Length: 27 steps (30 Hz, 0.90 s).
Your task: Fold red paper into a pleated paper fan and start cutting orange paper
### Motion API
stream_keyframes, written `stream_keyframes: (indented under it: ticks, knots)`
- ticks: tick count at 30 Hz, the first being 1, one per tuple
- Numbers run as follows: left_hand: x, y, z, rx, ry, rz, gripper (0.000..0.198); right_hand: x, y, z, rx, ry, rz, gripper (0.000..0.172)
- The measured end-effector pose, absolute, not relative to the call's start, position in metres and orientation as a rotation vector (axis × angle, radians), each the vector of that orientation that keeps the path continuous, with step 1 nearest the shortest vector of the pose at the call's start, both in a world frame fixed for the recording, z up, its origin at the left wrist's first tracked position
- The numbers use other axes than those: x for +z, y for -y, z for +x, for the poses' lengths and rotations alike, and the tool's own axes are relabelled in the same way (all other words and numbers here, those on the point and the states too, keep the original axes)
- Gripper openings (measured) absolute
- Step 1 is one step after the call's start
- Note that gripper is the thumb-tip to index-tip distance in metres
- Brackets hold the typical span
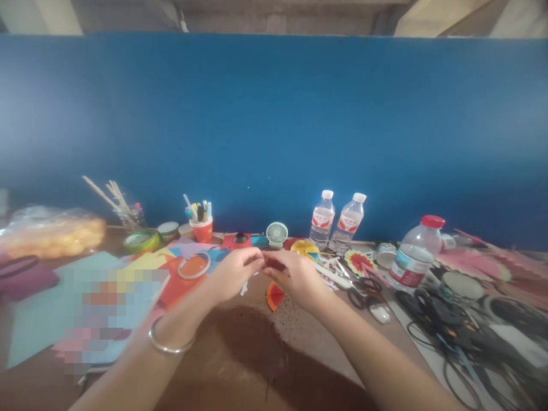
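My left hand and my right hand meet at the fingertips above the middle of the brown table. Both are closed in a pinch, and whatever lies between the fingers is too small or hidden to make out. A silver bangle circles my left wrist. Just under my right hand shows a pleated orange-red paper fan, with small dark specks scattered beside it. Bits of white paper lie close to my left hand.
Coloured paper sheets and a tape roll lie left. At the back stand a pen cup, a small fan and two water bottles. Scissors, a larger bottle and black cables crowd the right.
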State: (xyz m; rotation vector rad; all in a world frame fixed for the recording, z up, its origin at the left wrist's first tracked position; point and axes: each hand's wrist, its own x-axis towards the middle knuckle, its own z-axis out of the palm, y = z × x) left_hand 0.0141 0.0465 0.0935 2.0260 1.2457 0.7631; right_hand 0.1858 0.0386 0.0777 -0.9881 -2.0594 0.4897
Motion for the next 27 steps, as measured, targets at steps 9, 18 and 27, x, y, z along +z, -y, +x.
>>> stream_keyframes:
  ticks: [9, 18, 27]
  knots:
    - [0.089, -0.052, 0.011, 0.701, -1.270, 1.982, 0.021, 0.073, -0.045, 0.208, 0.203, 2.012, -1.145, 0.014]
    - [0.090, -0.062, -0.002, 0.820, -1.359, 1.976, 0.021, 0.093, -0.056, 0.290, 0.178, 1.739, -1.582, 0.021]
    - [0.082, -0.074, -0.011, 0.823, -1.438, 1.975, 0.022, 0.101, -0.062, 0.352, 0.127, 1.756, -2.001, 0.017]
